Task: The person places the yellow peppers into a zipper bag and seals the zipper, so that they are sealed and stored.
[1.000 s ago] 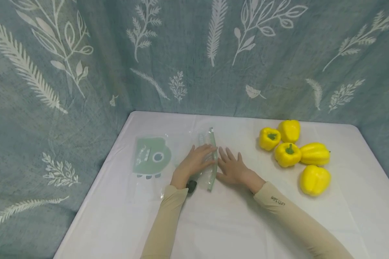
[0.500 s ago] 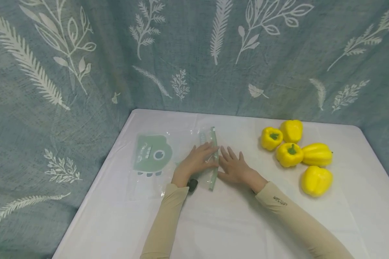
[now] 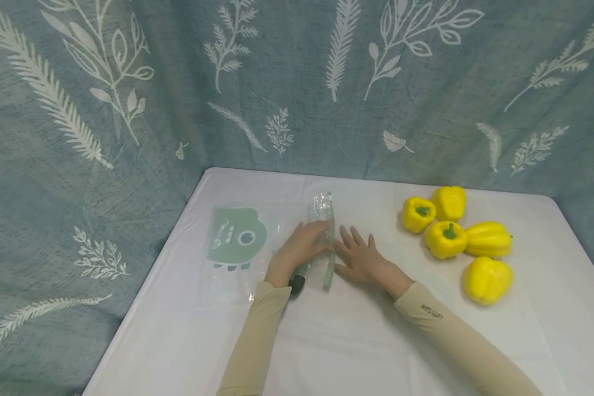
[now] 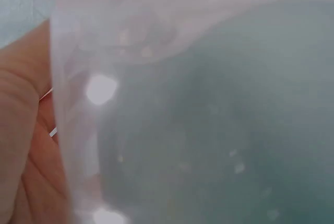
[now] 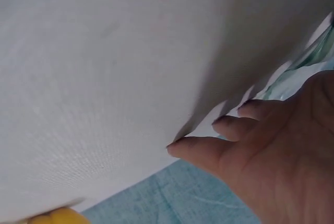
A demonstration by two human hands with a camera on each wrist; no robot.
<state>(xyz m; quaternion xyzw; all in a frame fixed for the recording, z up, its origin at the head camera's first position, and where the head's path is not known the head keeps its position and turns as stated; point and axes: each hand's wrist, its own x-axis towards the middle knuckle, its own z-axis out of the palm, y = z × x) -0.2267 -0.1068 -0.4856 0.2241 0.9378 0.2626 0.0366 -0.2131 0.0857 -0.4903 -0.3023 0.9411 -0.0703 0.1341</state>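
A clear zip bag [image 3: 237, 236] with a green cartoon monster print lies flat on the white table, its green zip strip [image 3: 329, 269] towards the right. My left hand [image 3: 302, 245] lies over the bag's right part, finger and thumb curled onto the strip and pinching that edge. The bag's plastic [image 4: 219, 119] fills most of the left wrist view and partly hides the left fingers. My right hand [image 3: 363, 261] is just right of the strip, fingers spread and fairly straight, fingertips down at the tabletop. In the right wrist view, the right hand [image 5: 282, 151] holds nothing.
Several yellow bell peppers [image 3: 445, 240] are grouped on the right side of the table [image 3: 356, 341]. Another yellow pepper [image 5: 60, 216] peeks into the lower left of the right wrist view. A blue-green leaf-patterned curtain [image 3: 297, 82] hangs behind and to the left.
The left fingers have drawn in from a flatter pose to pinch the zip strip, and the bag's edge has shifted slightly. The right hand stays about where it was. The head view has shifted slightly.
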